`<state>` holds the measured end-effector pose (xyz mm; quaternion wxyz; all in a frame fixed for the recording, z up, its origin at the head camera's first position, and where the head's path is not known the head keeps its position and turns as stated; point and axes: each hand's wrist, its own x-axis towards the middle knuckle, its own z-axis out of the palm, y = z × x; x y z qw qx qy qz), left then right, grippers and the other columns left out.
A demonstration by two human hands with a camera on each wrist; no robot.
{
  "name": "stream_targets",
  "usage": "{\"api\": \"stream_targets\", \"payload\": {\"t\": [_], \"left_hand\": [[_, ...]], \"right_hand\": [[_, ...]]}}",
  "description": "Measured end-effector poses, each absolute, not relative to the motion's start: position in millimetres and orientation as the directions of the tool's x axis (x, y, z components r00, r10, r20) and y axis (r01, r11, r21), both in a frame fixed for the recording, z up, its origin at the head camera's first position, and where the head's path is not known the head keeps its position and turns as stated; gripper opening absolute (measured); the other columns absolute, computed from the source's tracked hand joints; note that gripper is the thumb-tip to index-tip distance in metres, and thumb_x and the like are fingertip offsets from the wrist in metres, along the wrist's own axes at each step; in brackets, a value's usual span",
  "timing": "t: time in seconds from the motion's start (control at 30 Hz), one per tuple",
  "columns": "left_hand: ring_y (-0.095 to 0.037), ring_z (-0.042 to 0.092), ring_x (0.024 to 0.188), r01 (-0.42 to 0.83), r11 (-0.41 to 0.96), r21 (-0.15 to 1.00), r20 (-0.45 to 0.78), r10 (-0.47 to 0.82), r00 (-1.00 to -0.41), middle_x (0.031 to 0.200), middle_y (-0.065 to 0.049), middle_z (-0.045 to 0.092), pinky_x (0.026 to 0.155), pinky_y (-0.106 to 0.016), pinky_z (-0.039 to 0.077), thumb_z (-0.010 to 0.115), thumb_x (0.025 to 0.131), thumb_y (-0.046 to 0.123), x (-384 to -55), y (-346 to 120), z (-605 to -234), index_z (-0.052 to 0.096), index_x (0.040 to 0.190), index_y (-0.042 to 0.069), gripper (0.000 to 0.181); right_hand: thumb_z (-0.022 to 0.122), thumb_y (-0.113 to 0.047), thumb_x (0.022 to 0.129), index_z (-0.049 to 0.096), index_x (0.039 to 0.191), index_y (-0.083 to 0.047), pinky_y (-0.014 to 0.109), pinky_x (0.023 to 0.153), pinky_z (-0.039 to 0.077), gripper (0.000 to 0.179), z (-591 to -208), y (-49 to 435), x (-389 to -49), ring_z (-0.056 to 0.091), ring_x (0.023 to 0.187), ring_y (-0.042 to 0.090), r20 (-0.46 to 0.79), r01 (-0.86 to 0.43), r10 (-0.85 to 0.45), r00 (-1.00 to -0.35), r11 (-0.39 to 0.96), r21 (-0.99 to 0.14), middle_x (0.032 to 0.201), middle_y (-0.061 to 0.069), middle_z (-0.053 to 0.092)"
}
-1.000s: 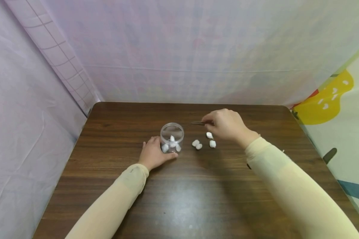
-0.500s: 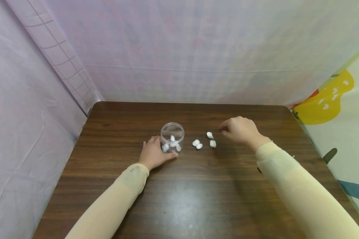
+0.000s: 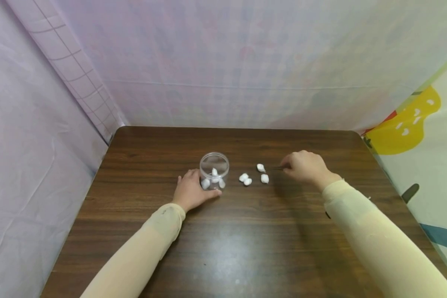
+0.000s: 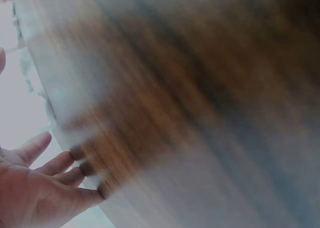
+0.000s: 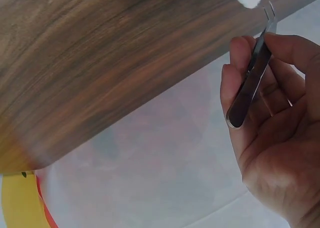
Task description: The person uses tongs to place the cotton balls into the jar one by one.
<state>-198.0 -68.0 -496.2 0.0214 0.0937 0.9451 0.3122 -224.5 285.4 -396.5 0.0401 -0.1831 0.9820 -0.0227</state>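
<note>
A clear round jar [image 3: 209, 159], open at the top, stands upright with several white cotton balls [image 3: 214, 172] inside. My left hand [image 3: 191, 191] holds its left side, thumb stretched across the front; the left wrist view shows that hand [image 4: 42, 190] but not the jar clearly. Between thumb and fingers, my right hand [image 3: 306, 166] pinches metal tweezers [image 5: 254, 82]. Their tips are slightly apart with nothing between them, just right of a cotton ball [image 3: 260, 167]. Another cotton ball [image 3: 264, 179] lies nearer me, and a touching pair of cotton balls [image 3: 243, 177] sits closer to the jar.
The dark wooden table [image 3: 223, 231] has a back edge close to a pale hanging cloth [image 3: 227, 74]. More white cloth [image 3: 30, 145] hangs along the left side. On the right is a patterned cloth with a yellow shape [image 3: 402, 128].
My right hand has moved right and slightly nearer me with the tweezers, from beside the jar to the right of the loose cotton balls. The left hand and jar have stayed put.
</note>
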Motion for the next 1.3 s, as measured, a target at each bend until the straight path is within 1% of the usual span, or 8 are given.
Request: {"api": "stream_targets", "payload": {"t": [0.17, 0.37, 0.53, 0.97, 1.3], "left_hand": [[-0.03, 0.043, 0.135, 0.162, 0.79, 0.592, 0.016, 0.19, -0.982, 0.14, -0.013, 0.053, 0.116, -0.062, 0.015, 0.079, 0.071, 0.067, -198.3, -68.2, -496.1, 0.051, 0.142, 0.007, 0.098], [-0.03, 0.043, 0.135, 0.161, 0.79, 0.592, 0.012, 0.192, -0.981, 0.14, -0.014, 0.053, 0.115, -0.062, 0.015, 0.079, 0.071, 0.067, -198.3, -68.3, -496.6, 0.05, 0.143, 0.007, 0.098], [-0.03, 0.043, 0.135, 0.156, 0.79, 0.594, 0.008, 0.188, -0.982, 0.14, -0.013, 0.053, 0.116, -0.062, 0.014, 0.079, 0.071, 0.067, -198.0, -67.9, -495.9, 0.049, 0.144, 0.007, 0.099], [-0.029, 0.043, 0.135, 0.154, 0.792, 0.591, 0.007, 0.186, -0.983, 0.141, -0.013, 0.052, 0.116, -0.062, 0.014, 0.079, 0.071, 0.067, -197.2, -67.2, -495.1, 0.049, 0.143, 0.007, 0.098], [-0.029, 0.042, 0.136, 0.15, 0.794, 0.589, 0.003, 0.184, -0.983, 0.142, -0.013, 0.052, 0.116, -0.061, 0.014, 0.079, 0.071, 0.067, -197.1, -67.4, -495.1, 0.048, 0.145, 0.007, 0.099]], "right_hand": [[0.069, -0.019, 0.09, 0.077, 0.111, -0.013, 0.054, 0.067, 0.055, 0.023, -401.8, 288.8, -223.6, 0.069, 0.094, 0.034, -0.096, -0.353, -0.359, -0.929, 0.933, -0.066, 0.112, 0.011, 0.072], [0.069, -0.018, 0.089, 0.077, 0.111, -0.012, 0.056, 0.071, 0.055, 0.023, -406.1, 289.9, -223.0, 0.068, 0.096, 0.034, -0.116, -0.364, -0.37, -0.922, 0.929, -0.072, 0.112, 0.011, 0.072], [0.069, -0.018, 0.09, 0.077, 0.11, -0.013, 0.055, 0.072, 0.055, 0.022, -407.7, 289.0, -224.2, 0.068, 0.095, 0.034, -0.117, -0.369, -0.375, -0.92, 0.927, -0.064, 0.11, 0.009, 0.072], [0.07, -0.017, 0.088, 0.077, 0.109, -0.014, 0.056, 0.07, 0.055, 0.022, -408.8, 285.6, -224.0, 0.069, 0.092, 0.032, -0.131, -0.374, -0.381, -0.915, 0.924, -0.078, 0.107, 0.008, 0.073], [0.068, -0.014, 0.087, 0.078, 0.105, -0.015, 0.054, 0.066, 0.055, 0.021, -414.3, 285.0, -226.5, 0.069, 0.086, 0.028, -0.144, -0.381, -0.389, -0.91, 0.921, -0.076, 0.1, 0.004, 0.073]]}}
